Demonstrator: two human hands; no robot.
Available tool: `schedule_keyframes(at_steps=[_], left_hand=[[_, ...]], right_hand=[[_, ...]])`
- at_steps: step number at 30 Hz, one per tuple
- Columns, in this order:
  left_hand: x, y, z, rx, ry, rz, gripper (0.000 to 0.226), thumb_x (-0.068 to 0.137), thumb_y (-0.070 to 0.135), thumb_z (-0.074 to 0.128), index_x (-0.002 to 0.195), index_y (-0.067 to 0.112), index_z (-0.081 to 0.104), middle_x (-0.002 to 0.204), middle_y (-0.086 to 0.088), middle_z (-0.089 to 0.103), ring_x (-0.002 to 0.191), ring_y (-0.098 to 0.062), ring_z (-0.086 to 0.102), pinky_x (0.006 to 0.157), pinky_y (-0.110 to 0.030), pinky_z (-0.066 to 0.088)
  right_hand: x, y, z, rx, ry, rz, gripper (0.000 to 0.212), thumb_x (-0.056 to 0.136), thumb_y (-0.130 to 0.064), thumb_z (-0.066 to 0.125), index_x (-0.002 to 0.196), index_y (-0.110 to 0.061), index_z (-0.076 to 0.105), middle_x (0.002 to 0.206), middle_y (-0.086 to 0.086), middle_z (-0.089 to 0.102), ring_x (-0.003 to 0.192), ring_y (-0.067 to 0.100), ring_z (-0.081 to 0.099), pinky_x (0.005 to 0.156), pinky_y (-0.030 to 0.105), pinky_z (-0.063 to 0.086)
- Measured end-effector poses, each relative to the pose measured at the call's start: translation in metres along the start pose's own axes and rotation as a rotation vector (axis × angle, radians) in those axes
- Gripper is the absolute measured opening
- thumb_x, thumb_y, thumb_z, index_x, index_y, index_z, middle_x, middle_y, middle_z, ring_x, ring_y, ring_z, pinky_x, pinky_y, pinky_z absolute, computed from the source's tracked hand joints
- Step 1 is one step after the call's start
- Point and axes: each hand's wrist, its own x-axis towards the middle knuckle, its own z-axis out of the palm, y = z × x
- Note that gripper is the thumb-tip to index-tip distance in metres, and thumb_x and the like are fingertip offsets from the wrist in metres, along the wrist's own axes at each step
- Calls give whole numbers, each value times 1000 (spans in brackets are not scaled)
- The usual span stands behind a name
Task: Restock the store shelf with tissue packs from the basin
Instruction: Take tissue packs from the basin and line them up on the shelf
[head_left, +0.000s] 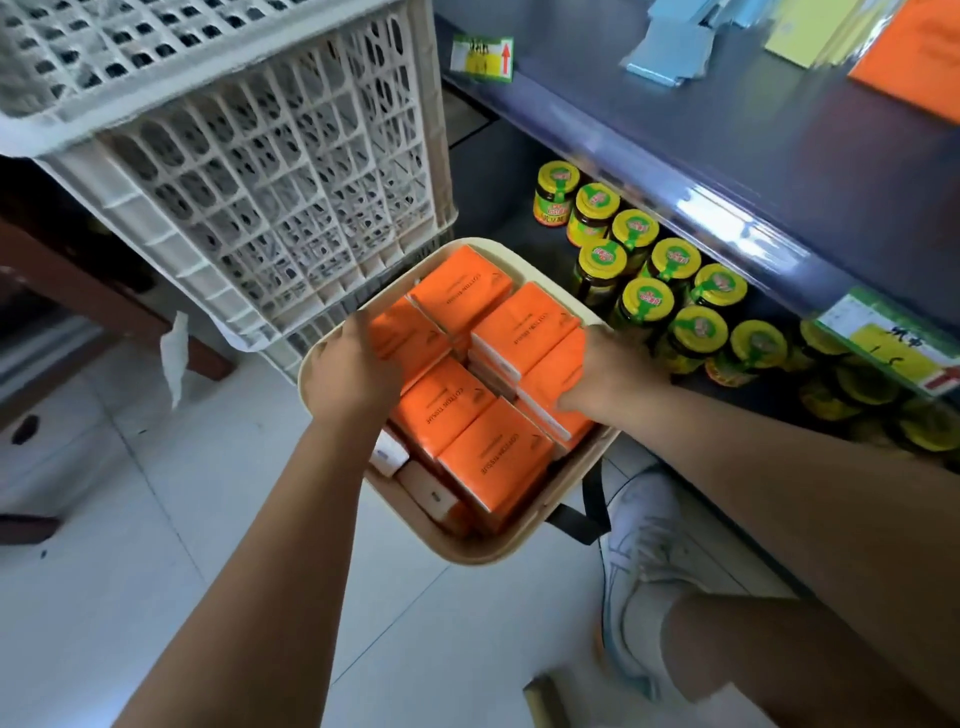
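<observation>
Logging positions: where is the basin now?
The basin is centre of the head view, between the white crate at left and yellow-lidded jars at right.

Lettering on packs and shelf tag

The orange plastic-wrapped tissue packs (496, 452) carry small dark print, "COTTON TISSUE", along one edge. A green-and-yellow paper shelf tag (480, 58) shows a red upward arrow; its handwriting and the red logos on the yellow jar lids (647, 301) are too blurred to read.
</observation>
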Motion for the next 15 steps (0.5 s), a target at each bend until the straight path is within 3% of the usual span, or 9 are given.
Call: schedule_keyframes(at_steps=[4, 9, 13, 15], left_hand=[[11, -11, 6, 103, -81, -25, 75, 71, 32, 71, 142, 23, 49, 130, -14, 55, 126, -40, 46, 105, -51, 44], [19, -14, 12, 214, -125, -17, 73, 55, 62, 70, 113, 19, 63, 115, -8, 62, 120, -35, 50, 101, -45, 44], [8, -12, 6, -13, -22, -45, 33, 72, 25, 72, 100, 17, 56, 90, -3, 64, 112, -35, 53, 81, -42, 53], [5, -14, 5, -63, 12, -33, 33, 74, 15, 66, 104, 16, 53, 88, -3, 64, 112, -36, 55, 77, -41, 53]], right_hand=[[3, -3, 4, -52, -22, 86, 102, 47, -61, 91, 129, -19, 47, 124, 3, 59, 119, 32, 58, 101, 50, 46], [-3, 0, -1, -116, -2, 114, 95, 49, -65, 91, 124, -21, 50, 124, 6, 57, 119, 34, 57, 100, 47, 41], [-10, 2, -11, 23, -9, 54, 87, 49, -50, 92, 117, -24, 46, 119, 4, 62, 113, 34, 60, 95, 47, 53], [-13, 2, -14, 153, -28, 24, 82, 52, -38, 94, 119, -23, 48, 114, 3, 62, 107, 30, 63, 89, 46, 58]])
